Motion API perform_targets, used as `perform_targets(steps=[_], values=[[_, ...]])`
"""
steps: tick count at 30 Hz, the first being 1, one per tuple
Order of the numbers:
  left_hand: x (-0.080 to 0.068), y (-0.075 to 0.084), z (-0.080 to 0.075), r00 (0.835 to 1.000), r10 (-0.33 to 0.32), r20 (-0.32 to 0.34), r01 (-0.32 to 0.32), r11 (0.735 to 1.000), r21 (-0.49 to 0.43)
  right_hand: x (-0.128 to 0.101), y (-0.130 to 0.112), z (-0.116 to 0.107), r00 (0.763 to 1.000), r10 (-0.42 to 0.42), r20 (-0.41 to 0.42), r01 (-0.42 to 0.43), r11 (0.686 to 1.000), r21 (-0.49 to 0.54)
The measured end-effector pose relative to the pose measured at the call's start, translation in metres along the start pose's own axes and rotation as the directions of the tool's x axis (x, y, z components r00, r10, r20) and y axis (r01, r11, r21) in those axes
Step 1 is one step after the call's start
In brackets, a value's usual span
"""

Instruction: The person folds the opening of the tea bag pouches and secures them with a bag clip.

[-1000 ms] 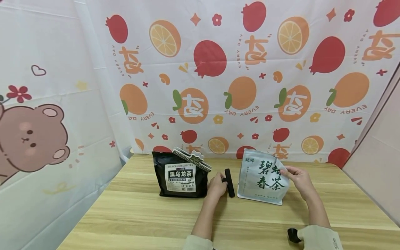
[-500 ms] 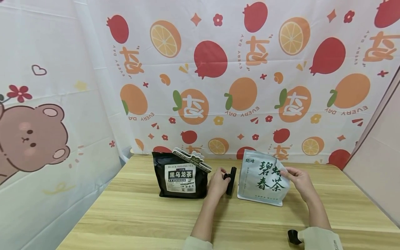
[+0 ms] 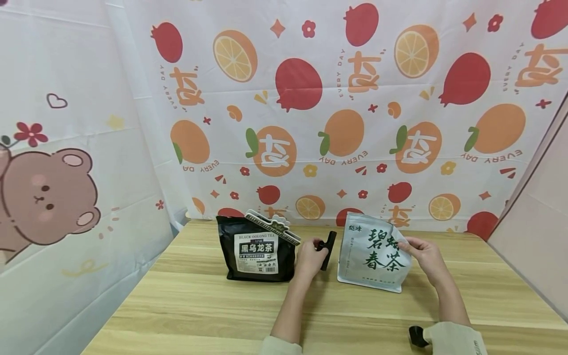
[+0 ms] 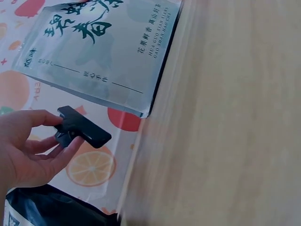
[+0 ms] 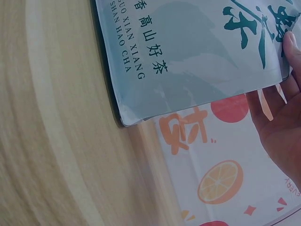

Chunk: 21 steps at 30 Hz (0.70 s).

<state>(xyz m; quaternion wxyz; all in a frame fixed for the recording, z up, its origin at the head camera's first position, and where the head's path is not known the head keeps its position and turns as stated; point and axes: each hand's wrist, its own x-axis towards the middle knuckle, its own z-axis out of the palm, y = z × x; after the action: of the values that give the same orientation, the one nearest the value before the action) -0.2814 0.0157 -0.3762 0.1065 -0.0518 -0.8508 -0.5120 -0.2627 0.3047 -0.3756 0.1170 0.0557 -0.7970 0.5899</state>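
My left hand (image 3: 309, 257) pinches a black bag clip (image 3: 329, 250) by its handle, thumb and fingers on either side, as the left wrist view also shows the clip (image 4: 83, 126). The clip's long bar tilts, a little left of the pale green tea bag (image 3: 370, 254). That bag stands upright with dark green lettering. My right hand (image 3: 425, 257) grips its right edge, thumb on the front; the right wrist view shows the thumb (image 5: 292, 49) on the bag with fingers behind. Left of my left hand stands a black oolong tea bag (image 3: 255, 256).
A white-and-black clip (image 3: 272, 226) sits aslant across the top right corner of the black bag. The wooden table (image 3: 213, 315) carries everything. Behind it hangs a fruit-print cloth (image 3: 337, 162), and a bear-print cloth (image 3: 102, 217) hangs at the left.
My left hand has raised the black clip slightly and turned it, so its top now leans right. The right hand and both bags stay about where they were.
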Motion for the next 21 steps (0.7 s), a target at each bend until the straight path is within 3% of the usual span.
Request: perform_targets(steps=[7,13,21], values=[[-0.003,0.008,-0.001,0.999,-0.003,-0.048,0.003,1.0,-0.008,-0.001,-0.001,0.0,1.0,0.01,-0.002,-0.01,1.0,-0.009],[-0.004,0.011,0.005,0.997,0.075,-0.033,-0.076,0.997,-0.011,0.0,-0.003,0.001,1.0,0.019,-0.004,-0.019,1.0,-0.012],[-0.008,0.027,0.001,0.997,0.052,-0.062,-0.056,0.996,-0.063,0.001,-0.004,0.002,0.998,0.058,-0.007,-0.058,0.998,-0.029]])
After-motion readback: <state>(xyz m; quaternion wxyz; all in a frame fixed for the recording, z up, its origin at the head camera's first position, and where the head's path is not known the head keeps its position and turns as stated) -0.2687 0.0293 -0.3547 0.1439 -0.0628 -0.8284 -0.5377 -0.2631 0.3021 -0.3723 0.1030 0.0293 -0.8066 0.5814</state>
